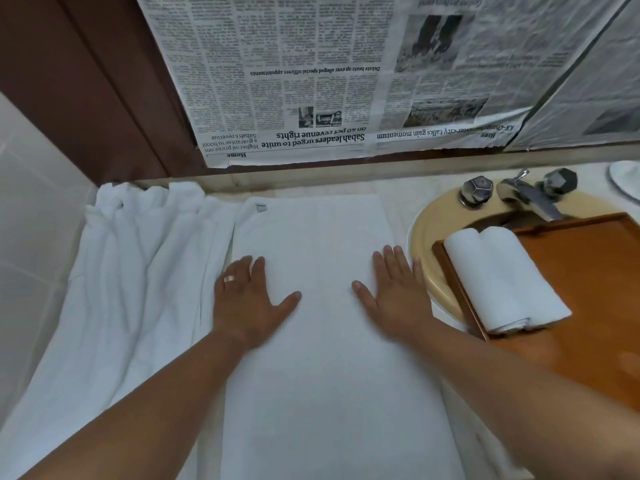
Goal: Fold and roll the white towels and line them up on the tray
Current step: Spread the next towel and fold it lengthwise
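A white towel (322, 341) lies folded into a long flat strip on the counter in front of me. My left hand (247, 299) presses flat on its left side, fingers straight and spread. My right hand (394, 292) lies flat on its right side, near the edge. To the right, a wooden tray (588, 306) rests over the sink with two rolled white towels (502, 278) lined up at its left end. A heap of loose white towels (138, 271) lies to the left of the flat one.
A beige sink (429, 251) with a chrome tap (533, 195) and two knobs sits under the tray at the right. Newspaper (311, 74) covers the wall behind the counter. White tiles (31, 202) form the left wall.
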